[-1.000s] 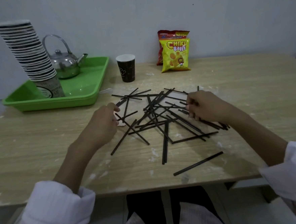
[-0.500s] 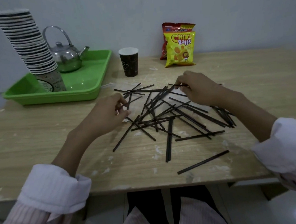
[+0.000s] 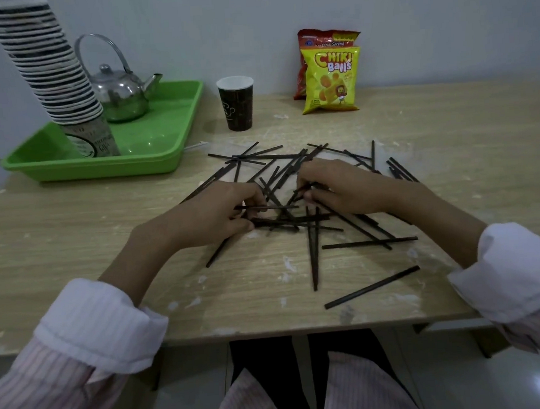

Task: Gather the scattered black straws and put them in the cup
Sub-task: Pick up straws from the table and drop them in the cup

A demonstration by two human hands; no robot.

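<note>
On the wooden table (image 3: pixel 72 224), mid-pile: both hands are in the black straws (image 3: pixel 313 258), and the cup (image 3: pixel 237 106) looks empty afaict.

Barely started imo. Left hand (image 3: pixel 218 212) has its fingers curled, pinching one straw near its end. Right hand (image 3: pixel 341 189) is curled round a couple more, close by over the heap's middle. Nearly all the straws lie criss-crossed on the table, w/ a lone straw (image 3: pixel 372 287) near the front edge. The dark paper cup stands upright behind the pile, apart from the hands, nothing sticking out of it. Around: green tray (image 3: pixel 163 157) w/ a metal kettle (image 3: pixel 120 96) and a leaning stack of paper cups (image 3: pixel 48 66) back left, Chiki Balls snack bags (image 3: pixel 330 78) by the wall. Nothing blocks the way to the cup. The tangle is prob the snag, b/c overlapping straws drag their neighbours.
</note>
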